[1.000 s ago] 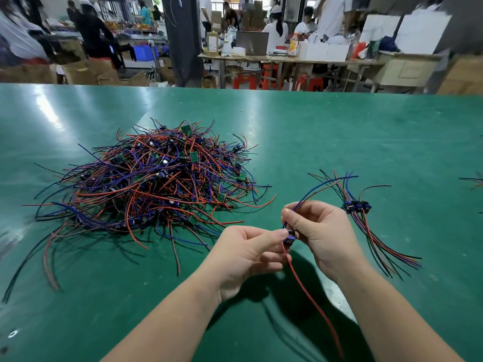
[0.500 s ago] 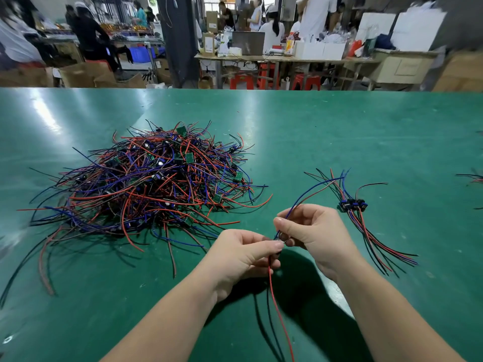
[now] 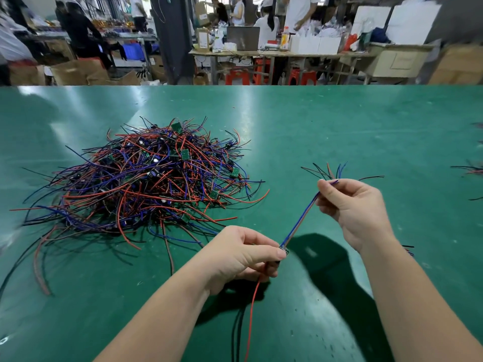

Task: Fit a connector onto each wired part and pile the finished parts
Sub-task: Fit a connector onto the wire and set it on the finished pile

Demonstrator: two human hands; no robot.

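My left hand (image 3: 241,253) pinches the small board end of one wired part (image 3: 299,222) above the green table (image 3: 339,131). Its blue and red wires run taut up and right to my right hand (image 3: 352,210), which pinches their far ends. A red wire and dark wires hang down from my left hand. A big tangled heap of wired parts (image 3: 146,178), red, blue and black with small green boards, lies to the left. The small pile of finished parts (image 3: 332,169) is mostly hidden behind my right hand; only wire tips show.
A few loose wires (image 3: 470,169) lie at the table's right edge. Beyond the far table edge stand work tables (image 3: 274,54), red stools, cardboard boxes and several people.
My hands have pulled apart: the right went up and right along the wires, stretching them straight, while the left kept hold of the board end. My right hand now covers the finished pile.
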